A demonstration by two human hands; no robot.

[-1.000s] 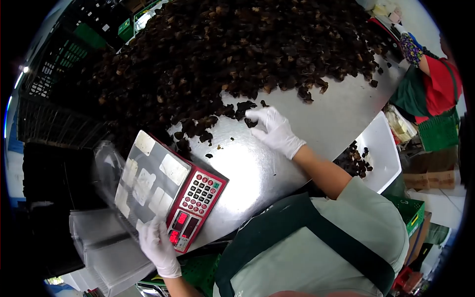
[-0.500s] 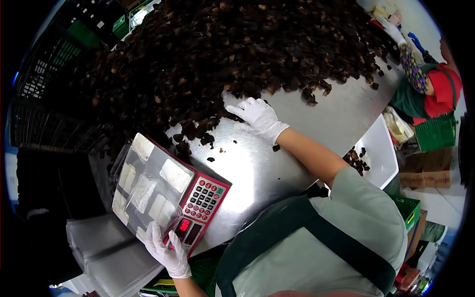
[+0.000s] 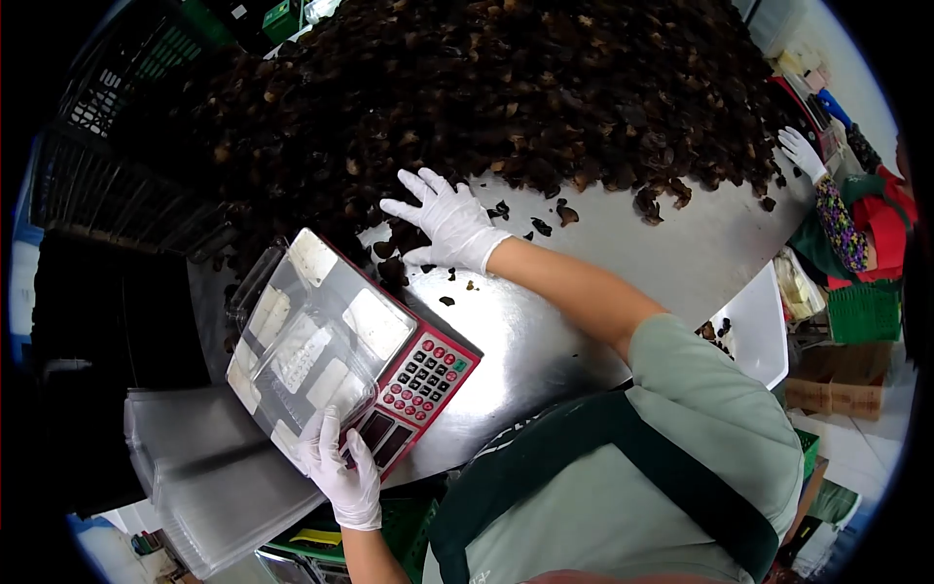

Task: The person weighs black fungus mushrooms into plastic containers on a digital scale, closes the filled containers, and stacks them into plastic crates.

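Observation:
My left hand, in a white glove, is at the near edge of a red digital scale. Its thumb and fingers are at the corner of a clear plastic box lying on the scale's platform, and seem to grip it. White label patches show on and through the plastic. Also gloved, my right hand reaches palm down to the front edge of a big heap of dark dried mushroom pieces. Its fingers are spread, with nothing visibly held.
Loose mushroom bits lie on the metal table. A stack of clear plastic lids or trays sits left of the scale. Dark crates stand at far left, a white bin at right. A co-worker's gloved hand is at upper right.
My right hand has moved left along the heap's edge and its fingers have spread. The scale's red digits, lit before, look dark. The co-worker's hand has shifted, and the whole view has turned slightly.

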